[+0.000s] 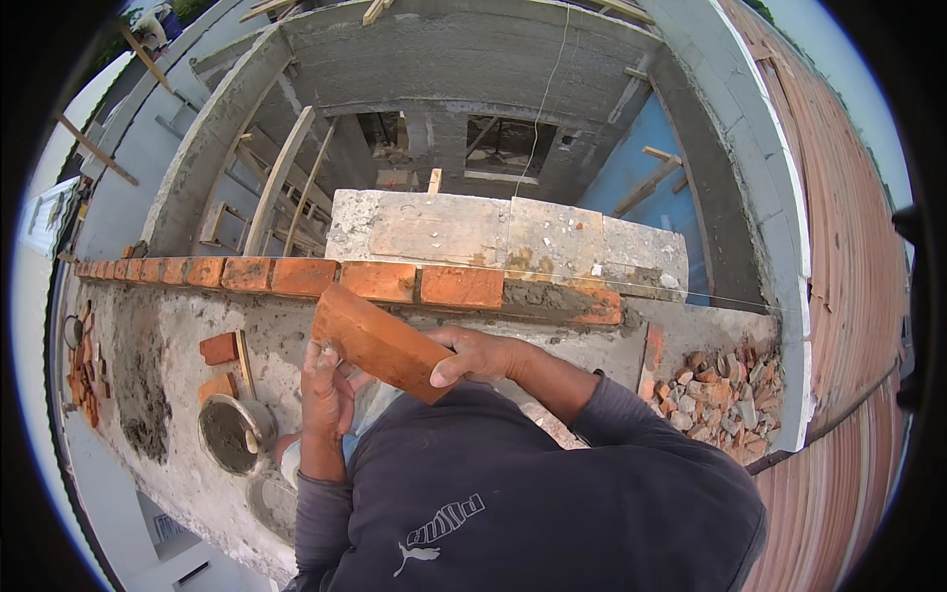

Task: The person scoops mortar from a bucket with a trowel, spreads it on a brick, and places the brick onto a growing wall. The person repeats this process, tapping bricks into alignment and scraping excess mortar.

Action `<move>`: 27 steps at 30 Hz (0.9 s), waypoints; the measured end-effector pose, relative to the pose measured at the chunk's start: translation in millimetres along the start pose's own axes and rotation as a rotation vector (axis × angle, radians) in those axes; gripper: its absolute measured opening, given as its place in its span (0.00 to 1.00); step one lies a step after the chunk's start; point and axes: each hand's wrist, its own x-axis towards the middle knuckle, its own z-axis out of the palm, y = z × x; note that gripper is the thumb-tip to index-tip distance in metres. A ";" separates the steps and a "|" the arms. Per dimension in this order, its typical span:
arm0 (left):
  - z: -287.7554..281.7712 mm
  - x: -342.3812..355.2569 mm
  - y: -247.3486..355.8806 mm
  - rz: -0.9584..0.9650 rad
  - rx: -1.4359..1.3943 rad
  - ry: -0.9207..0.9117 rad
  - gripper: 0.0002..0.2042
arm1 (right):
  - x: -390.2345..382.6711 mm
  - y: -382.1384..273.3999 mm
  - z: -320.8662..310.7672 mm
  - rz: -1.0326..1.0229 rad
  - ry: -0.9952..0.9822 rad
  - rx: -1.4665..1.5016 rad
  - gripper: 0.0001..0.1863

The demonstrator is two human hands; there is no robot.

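Clay brick (383, 340), orange-red and long, is raised in front of the person's chest, slanting from its higher left end down to its lower right corner. It overlaps the view of the near edge of a row of bricks (380, 282) beyond it. The right hand (475, 355) pinches the brick near its right end, thumb pressed over the near face and the other fingers going behind, where they are hidden. The left hand (327, 385) is at the opposite end, palm partly turned up, fingers bent and smeared grey, with fingertips at the lower left edge; whether they press on the brick or only rest against it, I cannot tell.

Toward its right end the row is broken by a bed of wet mortar (547, 298), with one more brick (598, 307) just beyond. Pale boards (444, 232) lie behind that stretch. On the left, a round bucket (266, 422) contains grey mortar, and near it are two loose bricks (218, 348) and a narrow wooden strip (245, 365). Over on the right, a heap of brick rubble (725, 400) is piled beside a narrow upright-looking brick piece (652, 347).
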 end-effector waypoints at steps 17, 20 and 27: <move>86.1 63.7 -66.4 -0.399 0.372 -0.051 0.17 | -85.9 46.7 -60.7 0.089 0.716 -1.305 0.59; 36.9 65.2 -79.4 -0.357 0.485 -0.112 0.18 | -126.4 48.8 -104.9 0.374 0.728 -1.443 0.59; -186.3 0.0 -37.8 0.134 1.690 0.725 0.24 | -193.7 39.9 -209.0 0.723 0.610 -1.656 0.60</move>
